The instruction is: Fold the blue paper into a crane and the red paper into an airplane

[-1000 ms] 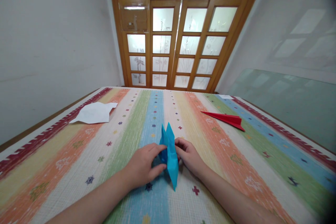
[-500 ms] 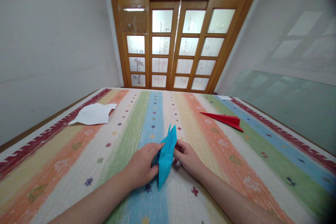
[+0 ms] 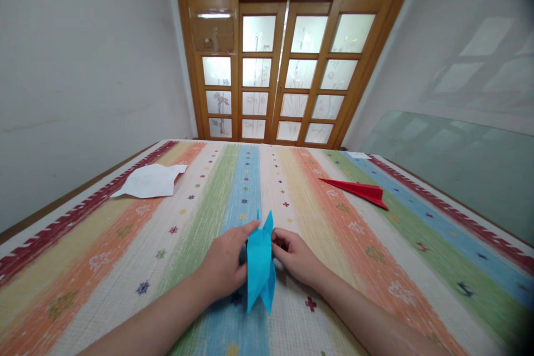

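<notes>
A folded blue paper piece stands between my two hands, low over the striped tablecloth. My left hand grips its left side, with the forefinger stretched along the top edge. My right hand pinches its right side with curled fingers. The paper has two points at its top and two at its bottom.
A red paper plane lies on the cloth at the right. A white folded sheet lies at the far left near the table edge. A wooden door with frosted panes stands beyond the table. A glass sheet leans at the right wall.
The blue paper has turned from tilted to nearly upright and spread at its lower end into two points. Both hands have stayed on it and shifted slightly left.
</notes>
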### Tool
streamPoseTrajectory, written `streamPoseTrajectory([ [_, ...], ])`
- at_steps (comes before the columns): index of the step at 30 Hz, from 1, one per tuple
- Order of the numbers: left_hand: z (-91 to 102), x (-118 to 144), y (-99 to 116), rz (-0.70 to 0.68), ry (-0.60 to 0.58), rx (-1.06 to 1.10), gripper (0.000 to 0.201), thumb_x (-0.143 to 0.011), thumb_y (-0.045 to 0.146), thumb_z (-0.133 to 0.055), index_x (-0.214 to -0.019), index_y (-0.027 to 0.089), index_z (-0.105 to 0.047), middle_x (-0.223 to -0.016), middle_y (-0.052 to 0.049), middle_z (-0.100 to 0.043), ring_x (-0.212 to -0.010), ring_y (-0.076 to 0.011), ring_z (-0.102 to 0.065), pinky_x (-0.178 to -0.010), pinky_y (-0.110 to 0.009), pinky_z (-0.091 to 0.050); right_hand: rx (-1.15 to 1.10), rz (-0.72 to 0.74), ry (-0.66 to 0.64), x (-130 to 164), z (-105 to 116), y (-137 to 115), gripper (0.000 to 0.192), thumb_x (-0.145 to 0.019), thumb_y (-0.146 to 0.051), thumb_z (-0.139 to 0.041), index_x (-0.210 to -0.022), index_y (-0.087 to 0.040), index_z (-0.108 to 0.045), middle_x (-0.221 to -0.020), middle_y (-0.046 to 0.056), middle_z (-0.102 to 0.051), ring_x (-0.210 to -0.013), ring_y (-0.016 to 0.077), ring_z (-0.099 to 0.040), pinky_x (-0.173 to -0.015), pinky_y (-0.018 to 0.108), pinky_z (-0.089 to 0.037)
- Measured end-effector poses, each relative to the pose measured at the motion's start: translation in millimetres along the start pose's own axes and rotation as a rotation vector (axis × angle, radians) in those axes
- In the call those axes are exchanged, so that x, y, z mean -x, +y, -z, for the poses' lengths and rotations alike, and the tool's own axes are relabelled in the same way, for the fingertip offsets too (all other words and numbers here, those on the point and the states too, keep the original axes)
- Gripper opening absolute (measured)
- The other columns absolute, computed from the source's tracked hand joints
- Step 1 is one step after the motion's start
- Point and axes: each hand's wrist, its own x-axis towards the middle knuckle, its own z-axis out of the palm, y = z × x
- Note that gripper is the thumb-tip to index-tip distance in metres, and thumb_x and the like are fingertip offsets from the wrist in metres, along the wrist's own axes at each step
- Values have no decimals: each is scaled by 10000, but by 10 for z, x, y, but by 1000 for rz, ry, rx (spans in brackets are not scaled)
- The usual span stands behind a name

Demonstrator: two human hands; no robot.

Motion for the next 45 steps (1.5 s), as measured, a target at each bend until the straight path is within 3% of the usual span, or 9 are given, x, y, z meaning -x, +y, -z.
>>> streamPoseTrajectory([
  [9,75,-19,3,-33,190,-59,450,-841,264,-584,-1278,206,-491,-1368,-149,-502,-1259,-289,-488,-1045,-487,-406,-141,-41,44,-10,13,21,293,-896,-424,-605,-748,-189,-512,-633,-39,-488,-569,107,-461,-538,228,-357],
  [16,172,-22,20,-141,224,-45,307,-757,206,-566,-1064,195,-568,-1218,-144,-593,-1146,-305,-546,-979,-501,-422,-245,-60,74,-19,13,56,327,-879,-484,-620,-770,-194,-516,-607,-31,-540,-522,116,-520,-496,230,-411],
  [21,194,-52,15,-137,287,-30,164,-830,222,-522,-977,207,-596,-1071,-112,-661,-1023,-265,-602,-918,-452,-456,-251,-46,92,-12,13,3,340,-872,-500,-625,-761,-198,-515,-614,-30,-540,-539,117,-534,-510,231,-427],
  [26,242,-61,-19,-183,360,-151,134,-836,231,-528,-956,223,-589,-994,-76,-689,-1011,-264,-612,-1038,-528,-353,-252,-64,81,-1,17,-56,380,-843,-553,-636,-750,-203,-520,-611,-25,-554,-533,120,-541,-518,239,-439],
  [29,274,-58,-50,-219,343,-223,213,-797,201,-550,-1006,219,-584,-1053,-81,-682,-1089,-276,-587,-1094,-558,-283,-275,-76,47,4,12,-47,376,-840,-553,-644,-772,-201,-528,-625,-20,-566,-542,118,-547,-525,236,-453],
  [34,274,-60,-38,-295,215,-207,285,-807,176,-541,-1088,205,-578,-1108,-88,-669,-1134,-246,-580,-1138,-539,-252,-306,-73,67,5,15,13,336,-853,-494,-660,-770,-197,-526,-630,-25,-567,-548,116,-558,-526,232,-457],
  [45,261,-44,68,-399,125,-242,303,-865,224,-527,-1143,227,-648,-1178,-101,-647,-1128,-228,-595,-1127,-517,-308,-254,-50,194,-22,47,-10,311,-867,-483,-635,-775,-199,-546,-640,-26,-536,-576,121,-531,-544,243,-443],
])
